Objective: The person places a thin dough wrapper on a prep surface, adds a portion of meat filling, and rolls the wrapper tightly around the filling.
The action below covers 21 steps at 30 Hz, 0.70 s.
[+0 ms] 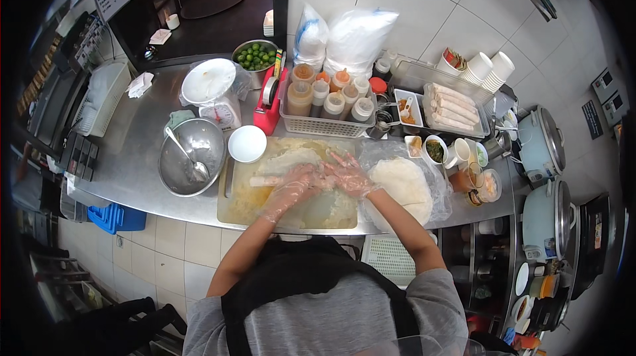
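Observation:
My left hand (302,180), in a clear plastic glove, lies over a thin pale wrapped roll (263,181) on a stained cutting board (238,207). The roll's left end sticks out past this hand; its middle is hidden. My right hand (350,175), gloved the same way, is palm down at the board's right side with its fingers spread towards the left hand. What lies under its fingers is hard to make out. A thin whitish sheet (288,160) lies flat just behind the roll. Round pale wrappers (403,189) rest on clear plastic beside my right hand.
Left of the board stand a white bowl (247,144) and a steel mixing bowl (184,177) holding a spoon (199,169). Behind are a kitchen scale (222,113), red tape dispenser (268,102), basket (323,126) of sauce bottles and tray of rolls (453,110). Cups and rice cookers (539,142) stand right.

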Tool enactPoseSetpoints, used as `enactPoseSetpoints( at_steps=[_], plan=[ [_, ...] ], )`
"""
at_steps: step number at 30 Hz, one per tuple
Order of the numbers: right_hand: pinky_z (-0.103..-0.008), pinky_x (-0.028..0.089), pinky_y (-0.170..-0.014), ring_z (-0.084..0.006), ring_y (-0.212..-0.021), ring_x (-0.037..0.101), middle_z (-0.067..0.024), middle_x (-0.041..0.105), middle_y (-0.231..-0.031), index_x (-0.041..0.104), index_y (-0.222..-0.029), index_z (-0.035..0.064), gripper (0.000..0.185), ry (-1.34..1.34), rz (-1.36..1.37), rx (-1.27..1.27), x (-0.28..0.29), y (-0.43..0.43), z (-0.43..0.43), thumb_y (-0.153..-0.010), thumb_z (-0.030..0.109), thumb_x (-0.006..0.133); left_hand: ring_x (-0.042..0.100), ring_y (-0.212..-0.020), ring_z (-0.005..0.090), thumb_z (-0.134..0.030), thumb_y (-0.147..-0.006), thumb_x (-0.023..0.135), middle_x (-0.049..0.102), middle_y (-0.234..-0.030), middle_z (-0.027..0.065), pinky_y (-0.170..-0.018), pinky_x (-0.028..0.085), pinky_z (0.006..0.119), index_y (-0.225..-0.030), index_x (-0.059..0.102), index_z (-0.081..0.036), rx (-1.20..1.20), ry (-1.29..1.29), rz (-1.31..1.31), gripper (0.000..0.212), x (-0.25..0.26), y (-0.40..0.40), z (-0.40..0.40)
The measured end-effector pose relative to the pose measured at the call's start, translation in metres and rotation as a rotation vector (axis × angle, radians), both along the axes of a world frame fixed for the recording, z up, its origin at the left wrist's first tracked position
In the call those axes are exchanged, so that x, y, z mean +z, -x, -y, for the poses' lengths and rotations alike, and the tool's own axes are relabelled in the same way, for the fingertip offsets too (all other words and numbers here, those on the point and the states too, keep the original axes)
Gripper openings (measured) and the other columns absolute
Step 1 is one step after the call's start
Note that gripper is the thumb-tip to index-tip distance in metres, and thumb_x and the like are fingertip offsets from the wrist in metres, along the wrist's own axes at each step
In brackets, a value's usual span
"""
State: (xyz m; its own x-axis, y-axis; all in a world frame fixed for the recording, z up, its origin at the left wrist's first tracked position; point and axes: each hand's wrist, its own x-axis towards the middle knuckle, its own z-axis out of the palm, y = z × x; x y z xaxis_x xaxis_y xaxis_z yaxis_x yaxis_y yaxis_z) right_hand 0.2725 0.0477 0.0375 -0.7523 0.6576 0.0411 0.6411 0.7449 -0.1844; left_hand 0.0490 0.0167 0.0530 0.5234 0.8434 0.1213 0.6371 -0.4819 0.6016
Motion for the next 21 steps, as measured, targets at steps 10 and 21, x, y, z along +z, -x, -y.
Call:
enactPoseSetpoints(
  at_steps=[10, 21],
  plan=[
    [-0.0393, 0.039, -0.097, -0.0273, -0.114, 0.049, -0.0122, 0.053, -0.124, 0.054, -0.122, 0.0108, 0.04, 0.049, -0.472, -0.336, -0.033, 0.019, 0.07, -0.082, 0.013, 0.058, 0.056, -0.098, 0.0317, -0.014, -0.07, 0.071, 0.061, -0.1, 0.0139, -0.086, 0.044, 0.042, -0.102, 0.064, -0.007, 0.404, -0.132, 0.351, 0.033, 0.016, 0.068, 0.013],
    [-0.0422, 0.031, -0.103, -0.0312, -0.117, 0.046, -0.0147, 0.051, -0.126, 0.047, -0.128, 0.0077, 0.052, -0.029, -0.492, -0.403, -0.027, 0.036, 0.078, -0.078, 0.006, 0.058, 0.055, -0.084, 0.0346, -0.01, -0.079, 0.058, 0.058, -0.092, 0.0187, -0.073, 0.046, 0.044, -0.084, 0.063, 0.0, 0.616, -0.43, -0.097, 0.012, -0.018, 0.138, -0.002]
  ],
)
